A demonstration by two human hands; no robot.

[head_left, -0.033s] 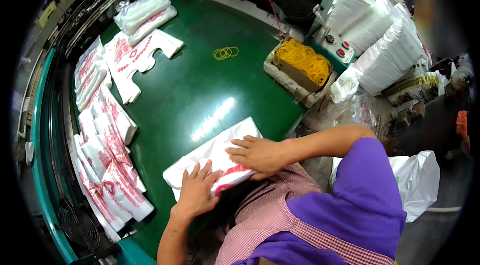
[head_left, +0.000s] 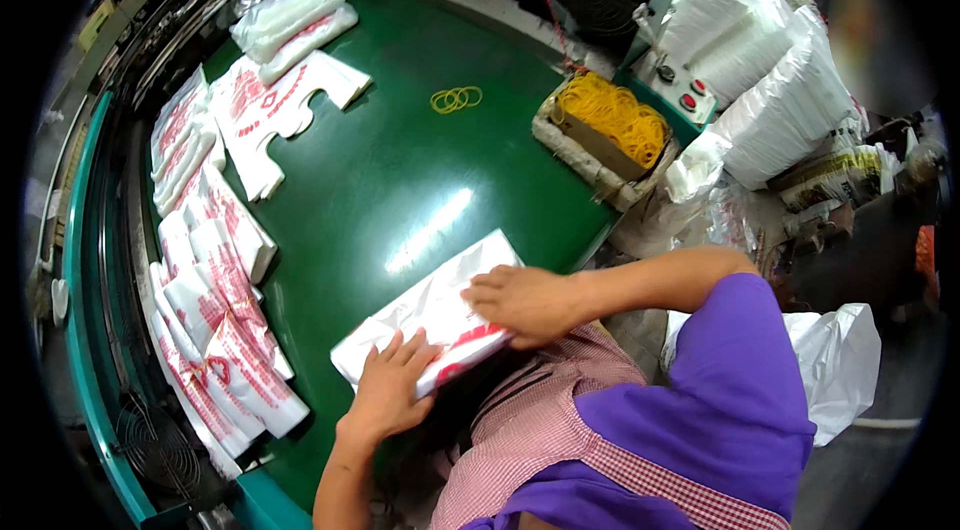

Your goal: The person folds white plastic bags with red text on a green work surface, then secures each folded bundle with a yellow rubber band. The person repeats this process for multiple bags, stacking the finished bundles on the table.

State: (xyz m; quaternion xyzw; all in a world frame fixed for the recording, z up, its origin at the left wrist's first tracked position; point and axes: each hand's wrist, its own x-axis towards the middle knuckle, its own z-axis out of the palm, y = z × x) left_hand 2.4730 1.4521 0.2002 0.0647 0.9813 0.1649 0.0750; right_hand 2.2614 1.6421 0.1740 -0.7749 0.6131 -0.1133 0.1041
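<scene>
White plastic bag stack (head_left: 430,315) lies flat on the green desk (head_left: 400,170), near its front edge. Left hand (head_left: 388,385) and right hand (head_left: 525,302) press it, palms open. Likely light, limp, slippery; best gripped at both ends.

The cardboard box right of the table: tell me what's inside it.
The cardboard box holds a heap of yellow rubber bands filling the top. Anything beneath the heap, and the box's bottom, is covered.
</scene>
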